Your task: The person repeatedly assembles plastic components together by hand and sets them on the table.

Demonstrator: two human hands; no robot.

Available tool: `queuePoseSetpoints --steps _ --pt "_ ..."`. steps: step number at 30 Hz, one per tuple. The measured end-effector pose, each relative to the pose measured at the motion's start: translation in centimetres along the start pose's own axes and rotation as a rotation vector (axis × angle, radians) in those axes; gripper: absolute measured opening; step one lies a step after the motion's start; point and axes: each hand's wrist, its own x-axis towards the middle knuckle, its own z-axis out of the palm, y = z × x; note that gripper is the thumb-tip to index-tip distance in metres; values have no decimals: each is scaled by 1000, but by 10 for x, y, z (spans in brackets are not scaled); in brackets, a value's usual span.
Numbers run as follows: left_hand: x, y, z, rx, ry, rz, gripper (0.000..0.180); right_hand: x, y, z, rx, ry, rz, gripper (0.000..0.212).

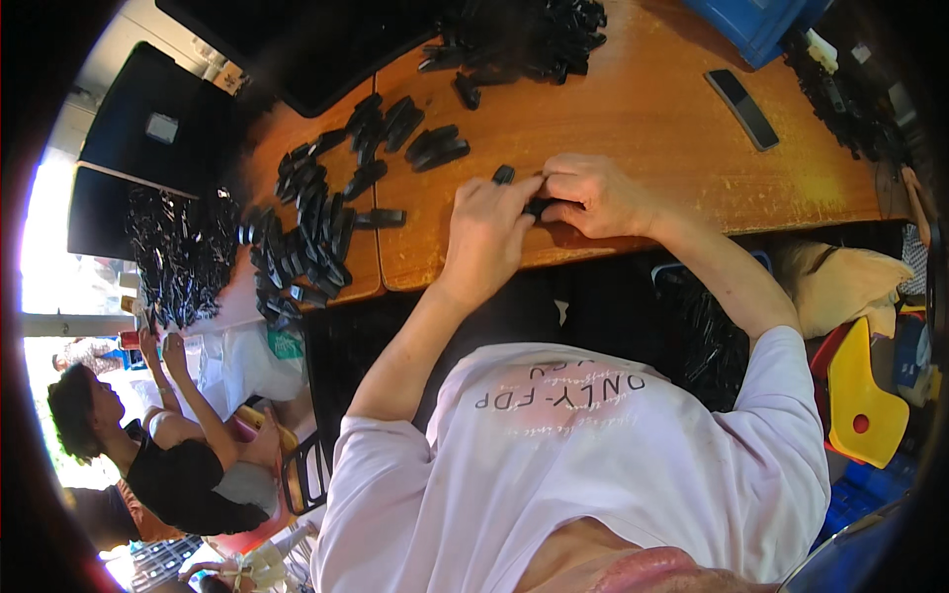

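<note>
Close to the table's front edge, my left hand and my right hand meet over a small black plastic part. One rounded end of it sticks up above my left fingers, and a dark bit shows between the two hands. The fingers of both hands are bent and pinched around it; the rest of the part is hidden. Left of my hands, a loose heap of similar black parts spreads across the wooden table. A few more black parts lie between that heap and my left hand.
A bigger pile of black pieces sits at the far side, beside a large black tray. Far right are a phone and a blue bin. A yellow chair stands right. Another person works at the left.
</note>
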Motion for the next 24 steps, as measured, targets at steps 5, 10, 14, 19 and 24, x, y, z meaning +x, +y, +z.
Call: queuePoseSetpoints --steps 5,10,14,19,24 --pt "-39 -3 -36 200 33 9 38 -5 83 -36 -192 120 283 20" --pt "-45 -32 -58 473 111 -131 36 19 188 -77 -670 356 582 45" --pt "-16 -31 -43 543 126 -59 42 49 203 -77 -720 240 781 49" --pt "-12 -37 -24 304 -2 39 37 59 158 -42 -687 17 617 49" --pt "19 -48 -9 241 18 48 38 48 171 -80 -287 284 569 45"
